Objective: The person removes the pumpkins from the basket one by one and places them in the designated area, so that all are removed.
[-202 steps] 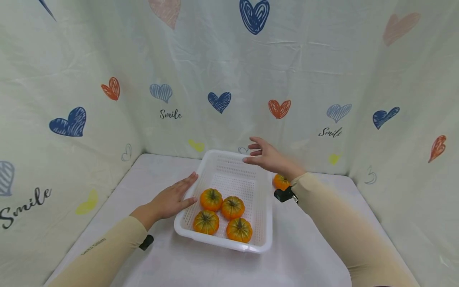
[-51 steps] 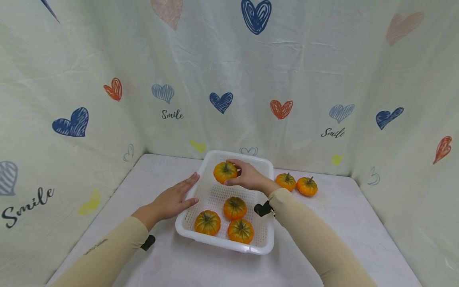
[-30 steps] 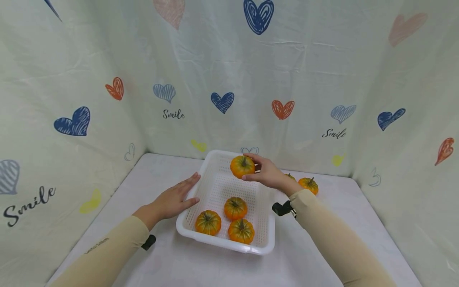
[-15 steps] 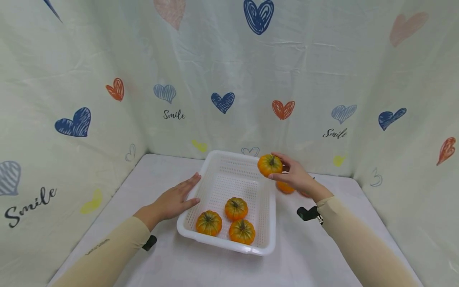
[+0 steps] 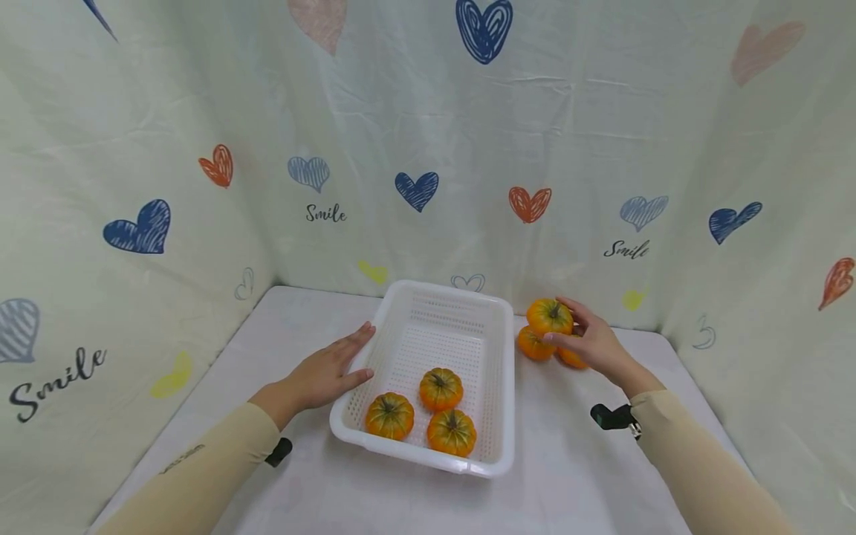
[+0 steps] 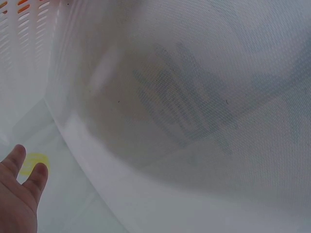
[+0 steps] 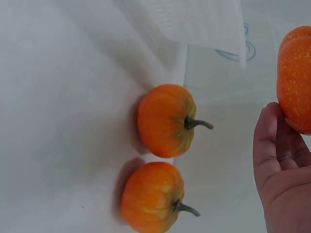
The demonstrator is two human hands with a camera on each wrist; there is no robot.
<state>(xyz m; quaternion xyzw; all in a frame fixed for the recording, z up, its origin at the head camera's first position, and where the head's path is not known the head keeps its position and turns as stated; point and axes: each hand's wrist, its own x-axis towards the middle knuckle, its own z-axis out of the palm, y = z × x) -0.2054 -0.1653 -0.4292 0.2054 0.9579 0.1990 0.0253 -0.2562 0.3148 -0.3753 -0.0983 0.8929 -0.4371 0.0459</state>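
My right hand [image 5: 597, 344] pinches a small orange pumpkin [image 5: 550, 316] above two others at the right of the basket. In the right wrist view the held pumpkin [image 7: 296, 80] is raised off the table, with the fingers of my right hand [image 7: 286, 179] against it. Two pumpkins stand there, one [image 7: 166, 120] beside the other [image 7: 152, 197]. My left hand [image 5: 321, 375] rests on the left rim of the white basket [image 5: 498, 468], fingers straight. Three pumpkins lie inside: left [image 5: 389, 416], middle [image 5: 441, 389] and front right [image 5: 451, 432]. The left wrist view shows part of my left hand [image 6: 22, 194].
A white-covered table [image 5: 301, 490] carries the basket. A pale curtain [image 5: 348, 119] with printed hearts and the word Smile hangs behind the table and at both sides.
The basket's back-left pumpkin was picked up by my right hand and carried right, out over the two pumpkins on the table. One of those two was placed there earlier. My left hand stayed put.
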